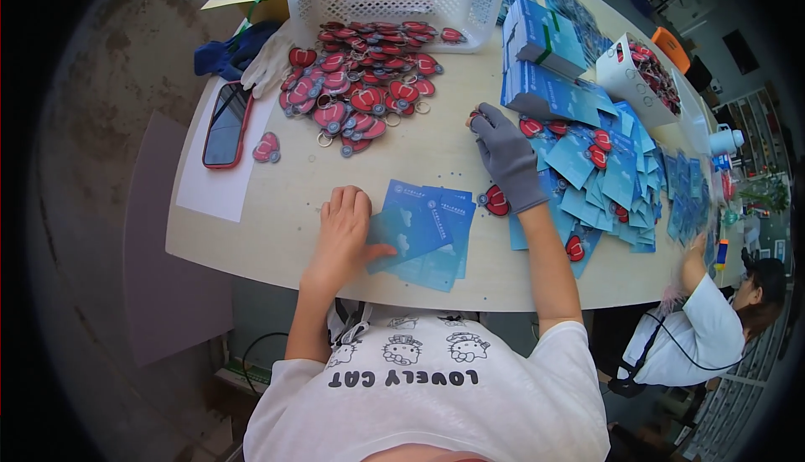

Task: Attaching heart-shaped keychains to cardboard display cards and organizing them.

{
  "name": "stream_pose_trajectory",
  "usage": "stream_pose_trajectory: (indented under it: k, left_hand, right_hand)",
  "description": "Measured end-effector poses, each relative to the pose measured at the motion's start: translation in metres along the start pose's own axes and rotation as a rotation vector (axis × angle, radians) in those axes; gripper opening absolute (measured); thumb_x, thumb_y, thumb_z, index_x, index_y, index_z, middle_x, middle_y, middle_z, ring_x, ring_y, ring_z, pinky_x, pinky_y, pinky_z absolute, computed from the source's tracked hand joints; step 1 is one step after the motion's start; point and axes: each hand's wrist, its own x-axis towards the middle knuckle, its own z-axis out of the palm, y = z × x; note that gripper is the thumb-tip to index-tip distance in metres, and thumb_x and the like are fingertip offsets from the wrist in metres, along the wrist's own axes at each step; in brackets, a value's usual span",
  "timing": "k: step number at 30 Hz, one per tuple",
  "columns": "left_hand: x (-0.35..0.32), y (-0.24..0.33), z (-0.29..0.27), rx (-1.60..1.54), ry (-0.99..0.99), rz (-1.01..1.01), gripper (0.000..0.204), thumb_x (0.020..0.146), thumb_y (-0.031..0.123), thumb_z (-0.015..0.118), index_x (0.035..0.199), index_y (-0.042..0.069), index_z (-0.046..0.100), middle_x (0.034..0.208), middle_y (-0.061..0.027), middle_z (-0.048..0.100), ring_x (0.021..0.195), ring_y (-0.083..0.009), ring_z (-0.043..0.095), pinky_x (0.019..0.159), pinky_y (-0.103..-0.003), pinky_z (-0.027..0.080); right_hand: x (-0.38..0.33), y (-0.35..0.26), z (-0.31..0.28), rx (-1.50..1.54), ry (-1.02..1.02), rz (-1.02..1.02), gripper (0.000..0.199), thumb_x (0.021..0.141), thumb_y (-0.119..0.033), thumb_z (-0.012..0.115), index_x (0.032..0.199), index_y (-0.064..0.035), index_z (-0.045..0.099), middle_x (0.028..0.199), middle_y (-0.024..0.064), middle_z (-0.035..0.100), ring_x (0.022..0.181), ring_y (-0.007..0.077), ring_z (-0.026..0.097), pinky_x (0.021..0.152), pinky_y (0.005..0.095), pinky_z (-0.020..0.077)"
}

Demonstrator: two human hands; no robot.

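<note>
Nearest the camera, low centre of the frame, the bare left hand lies flat with its thumb pinning a small stack of blue cards on the pale surface. Right of centre, the gloved right hand reaches toward a red keychain, fingers curled but gripping nothing. These cards look thin, light, bendable and slippery, best lifted by an edge. More keychains heap at upper centre.

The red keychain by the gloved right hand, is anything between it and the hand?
Nothing visible. The red keychain lies on bare table just left of the gloved right hand, its wrist beside it.
</note>
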Motion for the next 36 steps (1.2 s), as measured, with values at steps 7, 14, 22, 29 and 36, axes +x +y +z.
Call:
stream_pose_trajectory:
  k: [7, 14, 22, 29, 36]
  left_hand:
    - [-0.002, 0.0, -0.008, -0.556, 0.042, -0.184, 0.042, 0.076, 0.016, 0.078, 0.103, 0.003, 0.048, 0.088, -0.0115, 0.056, 0.083, -0.0235, 0.054, 0.075, -0.03, 0.043]
    - [-0.001, 0.008, -0.006, -1.409, 0.43, -0.362, 0.025, 0.094, 0.01, 0.06, 0.117, 0.004, 0.05, 0.097, -0.0048, 0.064, 0.09, -0.0107, 0.059, 0.081, -0.025, 0.045]
    - [0.011, 0.02, 0.001, -1.609, 0.355, -0.348, 0.039, 0.084, -0.005, 0.059, 0.12, 0.002, 0.048, 0.108, -0.0065, 0.06, 0.1, -0.0143, 0.058, 0.086, -0.03, 0.046]
    - [0.038, 0.025, 0.013, -1.493, 0.448, -0.332, 0.05, 0.079, -0.008, 0.057, 0.127, 0.001, 0.047, 0.114, -0.0053, 0.056, 0.102, -0.0151, 0.055, 0.09, -0.027, 0.042]
    - [0.048, 0.032, 0.016, -0.845, 0.532, -0.139, 0.039, 0.094, 0.002, 0.055, 0.131, -0.001, 0.045, 0.115, -0.006, 0.058, 0.106, -0.0124, 0.053, 0.092, -0.025, 0.042]
  right_hand:
    - [0.0, 0.005, -0.004, 0.565, -0.095, 0.272, 0.016, 0.086, 0.002, 0.057, 0.1, 0.002, 0.063, 0.1, 0.0151, 0.065, 0.092, 0.0295, 0.064, 0.081, 0.034, 0.0512]
    - [-0.01, 0.003, -0.009, 0.504, -0.156, 0.233, 0.024, 0.084, 0.001, 0.059, 0.108, 0.0022, 0.062, 0.115, 0.0173, 0.061, 0.104, 0.0278, 0.062, 0.085, 0.0322, 0.0505]
    - [-0.018, 0.006, -0.004, 0.336, -0.227, 0.153, 0.014, 0.081, -0.001, 0.066, 0.095, 0.0009, 0.063, 0.137, 0.0193, 0.047, 0.114, 0.0302, 0.058, 0.089, 0.0341, 0.0512]
    - [-0.019, 0.0, -0.02, 0.581, -0.008, 0.115, 0.02, 0.083, -0.005, 0.069, 0.103, -0.0035, 0.072, 0.132, 0.0155, 0.054, 0.105, 0.0224, 0.063, 0.086, 0.0304, 0.0501]
    - [-0.007, -0.036, -0.069, 1.143, -0.314, 0.415, 0.025, 0.084, -0.005, 0.071, 0.108, -0.0007, 0.071, 0.097, 0.0078, 0.069, 0.088, 0.0109, 0.064, 0.077, 0.0239, 0.0506]
